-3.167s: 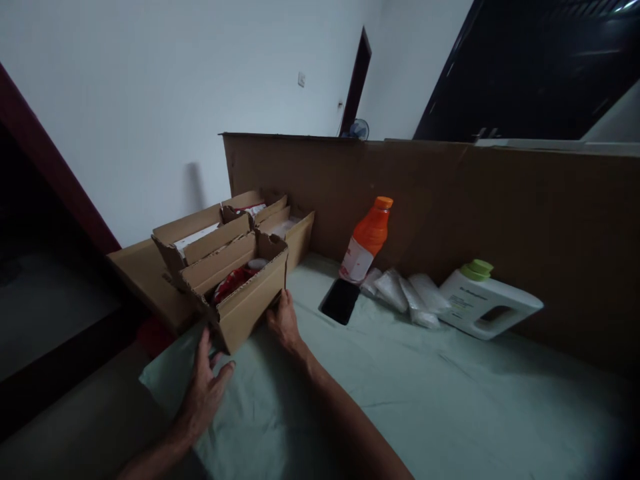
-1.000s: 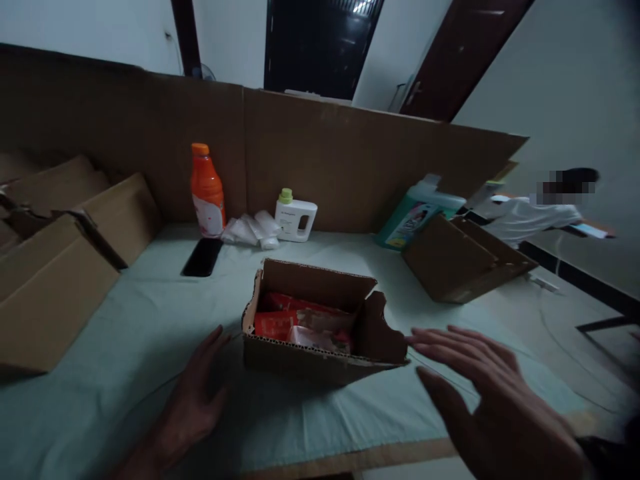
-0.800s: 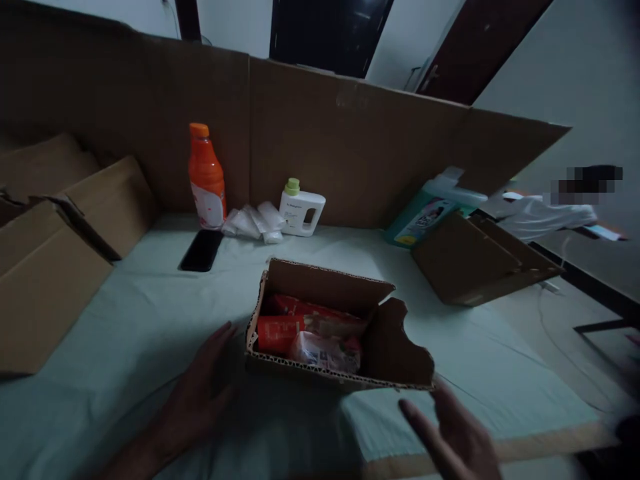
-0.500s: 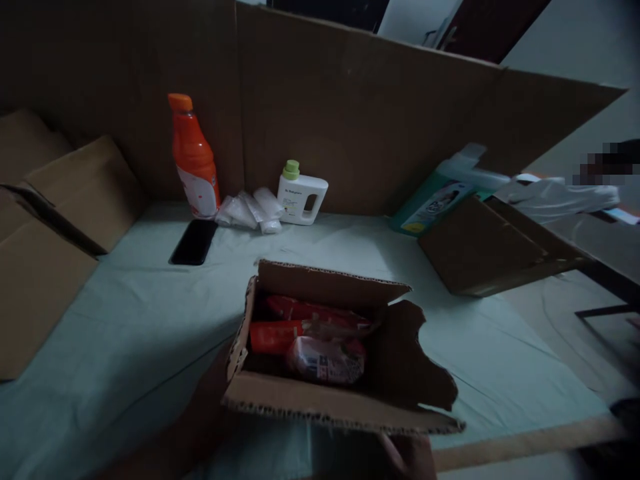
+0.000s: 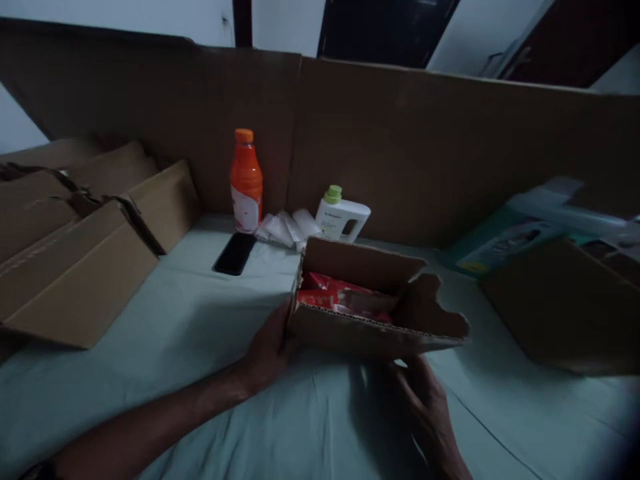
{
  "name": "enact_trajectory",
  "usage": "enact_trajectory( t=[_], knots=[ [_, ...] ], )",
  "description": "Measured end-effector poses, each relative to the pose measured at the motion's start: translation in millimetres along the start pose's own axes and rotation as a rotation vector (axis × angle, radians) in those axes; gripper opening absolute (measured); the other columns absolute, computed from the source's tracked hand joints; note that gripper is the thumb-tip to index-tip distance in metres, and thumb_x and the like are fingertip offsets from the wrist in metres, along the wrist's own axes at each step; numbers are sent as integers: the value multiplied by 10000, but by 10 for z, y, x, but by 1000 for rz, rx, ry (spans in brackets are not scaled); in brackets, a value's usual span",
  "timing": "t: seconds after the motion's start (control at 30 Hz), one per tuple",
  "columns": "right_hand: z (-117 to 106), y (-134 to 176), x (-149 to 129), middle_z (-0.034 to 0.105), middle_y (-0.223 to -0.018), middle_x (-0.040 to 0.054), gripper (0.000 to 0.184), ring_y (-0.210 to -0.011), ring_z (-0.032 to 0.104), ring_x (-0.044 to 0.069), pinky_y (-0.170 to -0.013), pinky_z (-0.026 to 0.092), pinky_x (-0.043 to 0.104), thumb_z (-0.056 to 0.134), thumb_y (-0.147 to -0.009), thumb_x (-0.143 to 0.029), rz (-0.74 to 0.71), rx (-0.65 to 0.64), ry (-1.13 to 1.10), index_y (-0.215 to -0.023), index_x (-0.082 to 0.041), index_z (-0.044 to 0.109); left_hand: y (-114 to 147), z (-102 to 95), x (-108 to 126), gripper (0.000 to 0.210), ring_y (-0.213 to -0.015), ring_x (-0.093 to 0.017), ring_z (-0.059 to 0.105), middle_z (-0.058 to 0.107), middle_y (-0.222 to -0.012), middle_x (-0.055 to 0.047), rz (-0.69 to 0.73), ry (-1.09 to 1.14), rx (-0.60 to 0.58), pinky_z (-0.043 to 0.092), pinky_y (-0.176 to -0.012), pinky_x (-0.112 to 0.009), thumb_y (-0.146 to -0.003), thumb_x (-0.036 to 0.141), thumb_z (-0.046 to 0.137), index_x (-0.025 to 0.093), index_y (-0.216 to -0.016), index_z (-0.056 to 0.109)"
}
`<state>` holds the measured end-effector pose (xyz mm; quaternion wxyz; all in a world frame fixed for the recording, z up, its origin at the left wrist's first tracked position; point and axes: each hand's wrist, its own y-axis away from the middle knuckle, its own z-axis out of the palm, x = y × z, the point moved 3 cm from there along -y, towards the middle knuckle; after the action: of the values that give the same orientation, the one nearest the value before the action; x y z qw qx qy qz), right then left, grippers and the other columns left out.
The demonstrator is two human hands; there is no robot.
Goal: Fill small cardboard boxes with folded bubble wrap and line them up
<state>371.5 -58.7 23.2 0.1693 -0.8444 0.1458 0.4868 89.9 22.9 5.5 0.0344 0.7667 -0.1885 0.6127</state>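
Between my hands is a small open-topped cardboard box (image 5: 365,333) with torn, ragged edges. Several red packets (image 5: 345,293) lie inside it, their lower parts hidden by the front wall. My left hand (image 5: 270,350) grips the box's left end, the fingers partly hidden behind and under it. Under the right part of the box is my right hand (image 5: 423,393), its fingertips running beneath the bottom edge. The box appears held just over the pale green sheet (image 5: 200,387), tilted slightly down to the right.
Behind stand an orange bottle (image 5: 247,183), a white jug with a green cap (image 5: 340,217), clear plastic packets (image 5: 287,229) and a black phone (image 5: 235,253). Divided cardboard boxes (image 5: 80,267) sit left. A teal jug (image 5: 520,230) leans by a carton (image 5: 565,307) at right. A cardboard wall (image 5: 375,127) closes the back.
The view has turned left, showing more of the left boxes. The box has moved farther from me, and both hands and forearms show more.
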Motion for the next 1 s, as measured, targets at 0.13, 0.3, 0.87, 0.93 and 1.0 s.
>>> enact_trajectory(
  t=[0.13,0.3,0.87,0.93,1.0],
  knots=[
    [71,-18,130,750,-936,89,534,-758,691,235,-585,526,261,647,-799,-539,157,-31,-24,-1198,-184,646,-120,67,-16,599,-1289,-302,501,585,-1351,-132,10,-20,-12,403,-1090,-479,-823,171,571,193,-1408,443],
    [139,-198,88,757,-946,95,531,-859,699,275,-648,543,280,648,-774,-561,98,-42,28,-1154,-191,680,-158,-7,-4,694,-1301,-293,507,535,-1435,-145,55,-70,18,406,-1101,-476,-789,106,547,186,-1462,397],
    [194,-221,387,748,-1092,64,497,-1051,682,319,-871,557,357,656,-774,-611,147,131,-81,-1114,-249,670,-2767,-370,193,350,-1412,-277,386,554,-1437,-99,344,-603,119,258,-1191,-504,-740,-17,561,193,-972,719],
    [198,-222,397,746,-1100,61,496,-1050,683,309,-853,563,334,667,-770,-607,139,125,-87,-1103,-240,671,-2866,-384,223,256,-1398,-287,402,590,-1393,-106,321,-528,170,259,-1186,-497,-725,1,594,179,-864,715],
    [203,-223,395,746,-1100,64,504,-1055,683,306,-846,566,324,668,-768,-611,126,127,-89,-1098,-230,678,-2856,-520,293,191,-1368,-302,428,596,-1370,-126,277,-429,265,281,-1167,-472,-721,40,614,152,-844,708]
  ],
)
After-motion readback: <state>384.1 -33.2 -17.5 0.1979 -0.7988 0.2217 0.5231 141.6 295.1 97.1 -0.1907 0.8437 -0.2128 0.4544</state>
